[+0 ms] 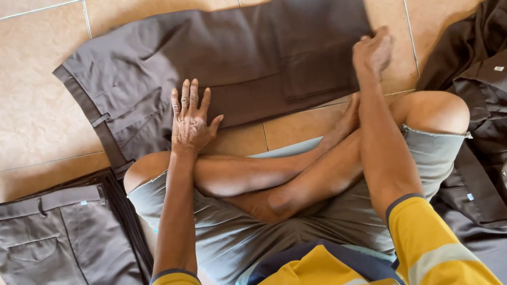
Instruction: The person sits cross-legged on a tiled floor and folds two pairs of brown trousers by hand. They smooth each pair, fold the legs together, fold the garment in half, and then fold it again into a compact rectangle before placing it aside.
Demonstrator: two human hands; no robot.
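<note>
On the tiled floor (9, 97), left hand (192, 119) presses flat, fingers spread, on the trousers (234, 52); right hand (373, 53) pinches their folded edge.

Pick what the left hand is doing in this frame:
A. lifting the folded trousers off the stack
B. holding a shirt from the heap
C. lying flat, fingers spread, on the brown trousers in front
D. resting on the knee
C: the left hand lies palm down with fingers spread on the brown trousers laid across the floor, while the right hand grips their folded edge.
</note>
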